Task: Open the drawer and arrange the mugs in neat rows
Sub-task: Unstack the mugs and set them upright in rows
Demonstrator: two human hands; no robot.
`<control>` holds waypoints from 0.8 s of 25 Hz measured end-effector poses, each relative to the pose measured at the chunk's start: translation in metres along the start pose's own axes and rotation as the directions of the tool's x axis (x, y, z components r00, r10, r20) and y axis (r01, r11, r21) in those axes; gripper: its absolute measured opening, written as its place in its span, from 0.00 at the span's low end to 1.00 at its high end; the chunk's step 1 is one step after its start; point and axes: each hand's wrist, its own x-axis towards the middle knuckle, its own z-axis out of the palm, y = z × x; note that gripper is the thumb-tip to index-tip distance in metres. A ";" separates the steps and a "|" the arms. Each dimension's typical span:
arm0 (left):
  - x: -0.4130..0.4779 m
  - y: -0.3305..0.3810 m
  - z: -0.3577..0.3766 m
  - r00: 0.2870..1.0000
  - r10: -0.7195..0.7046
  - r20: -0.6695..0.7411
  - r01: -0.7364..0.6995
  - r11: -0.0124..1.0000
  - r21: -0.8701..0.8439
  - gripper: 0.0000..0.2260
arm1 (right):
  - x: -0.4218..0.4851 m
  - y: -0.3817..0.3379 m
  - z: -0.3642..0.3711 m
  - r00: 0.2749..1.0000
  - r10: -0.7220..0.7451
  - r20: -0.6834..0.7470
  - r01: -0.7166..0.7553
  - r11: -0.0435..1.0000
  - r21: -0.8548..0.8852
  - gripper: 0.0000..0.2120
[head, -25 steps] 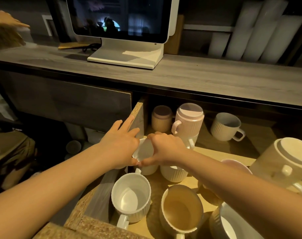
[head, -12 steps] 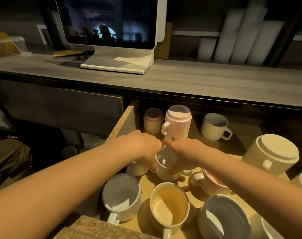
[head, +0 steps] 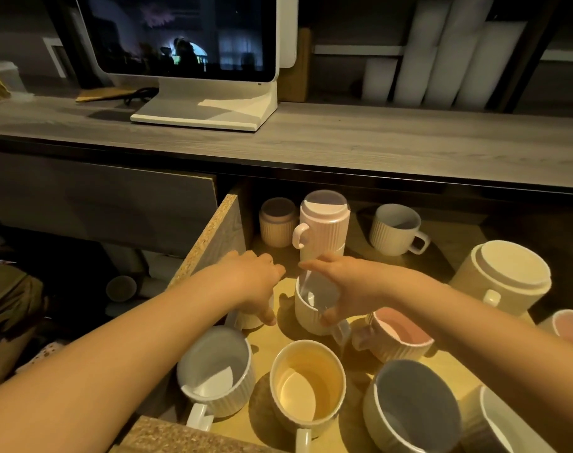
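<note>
Ribbed white mug: upright, mid-drawer, left of centre. R hand grips it from above, thumb on the near wall, fingers arched over the rim. Its handle points front-right, close to the pink mug; can't tell if they touch.

L hand: curled down over a small white mug by the drawer's left wall. Reads as a hold, but the hand hides most of that mug. The two mugs sit just beside each other with a narrow gap.

Along the front edge: white mug, cream mug, grey-lined mug, roughly in a row, handles toward the front. At the back: tall stack with an inverted pink mug on top, short inverted mug to its left, upright white mug to its right. Big inverted cream mug near the right side. Counter above carries a monitor.

Step, est.: forming a 2nd row behind the front one. Back and right side not yet sorted.

Risks:
- The stack stands just behind R fingertips, so a lift or push toward the back could clip it and tip the top mug.
- Hands are close, so the two held mugs could knock together (chip risk).
- Swinging the handle could strike the pink mug.
- The grip is at the rim only and the wall is ribbed, so the mug could slip if lifted fast.
</note>
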 end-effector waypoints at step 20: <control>0.003 -0.010 0.010 0.998 0.017 -0.068 -0.016 1.000 0.014 0.27 | 0.001 -0.019 0.015 0.959 0.084 -0.271 -0.060 0.994 0.096 0.35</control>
